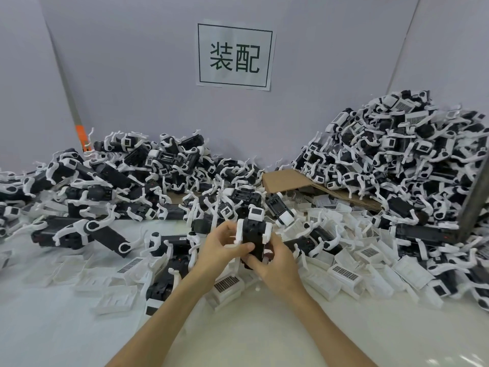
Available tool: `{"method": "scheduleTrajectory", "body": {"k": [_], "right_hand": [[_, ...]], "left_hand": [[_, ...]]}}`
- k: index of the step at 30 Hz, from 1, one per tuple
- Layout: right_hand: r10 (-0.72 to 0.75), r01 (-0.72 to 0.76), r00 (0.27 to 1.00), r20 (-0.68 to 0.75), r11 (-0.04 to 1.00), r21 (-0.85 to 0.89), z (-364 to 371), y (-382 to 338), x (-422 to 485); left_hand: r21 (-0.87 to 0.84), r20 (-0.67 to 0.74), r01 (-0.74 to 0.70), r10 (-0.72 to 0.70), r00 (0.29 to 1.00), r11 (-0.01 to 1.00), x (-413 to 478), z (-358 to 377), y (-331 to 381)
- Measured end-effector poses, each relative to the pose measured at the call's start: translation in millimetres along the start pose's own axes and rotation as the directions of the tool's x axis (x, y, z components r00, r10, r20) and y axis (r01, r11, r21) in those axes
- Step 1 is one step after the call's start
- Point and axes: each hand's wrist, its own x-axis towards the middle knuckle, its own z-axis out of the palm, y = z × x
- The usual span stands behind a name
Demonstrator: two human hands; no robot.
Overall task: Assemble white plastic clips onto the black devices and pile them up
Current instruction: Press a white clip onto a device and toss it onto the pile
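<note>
Centrally, black device (pixel 254 235) between piles (pixel 391 165).

"装配" on wall sign (pixel 235 56)

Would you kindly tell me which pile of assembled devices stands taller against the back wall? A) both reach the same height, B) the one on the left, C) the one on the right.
C: the right pile climbs well above the left pile, its top reaching nearly as high as the lower edge of the paper sign on the wall.
</note>
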Motion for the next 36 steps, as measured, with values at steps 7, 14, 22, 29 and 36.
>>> {"method": "scheduleTrajectory", "body": {"k": [7, 14, 22, 29, 36], "right_hand": [[0.069, -0.08, 0.993, 0.093, 0.99, 0.119, -8, 0, 5], [0.013, -0.015, 1.0, 0.025, 0.994, 0.109, -11, -6, 2], [0.014, -0.013, 1.0, -0.004, 0.973, 0.233, -11, -12, 1], [0.04, -0.029, 0.998, -0.049, 0.975, 0.219, -12, -9, 5], [0.281, -0.328, 0.945, 0.17, 0.833, 0.446, -8, -6, 7]], "left_hand": [[0.08, 0.081, 0.0, -0.006, 0.997, 0.997, -2, 1, 3], [0.065, 0.042, -0.013, 0.01, 0.999, 0.998, -2, 0, 2], [-0.093, -0.031, 0.172, -0.176, 0.984, 0.981, -1, 4, 4], [0.003, -0.092, 0.317, -0.316, 0.944, 0.948, 1, 2, 3], [0.065, -0.059, 0.267, -0.263, 0.963, 0.962, -3, 9, 6]]}}
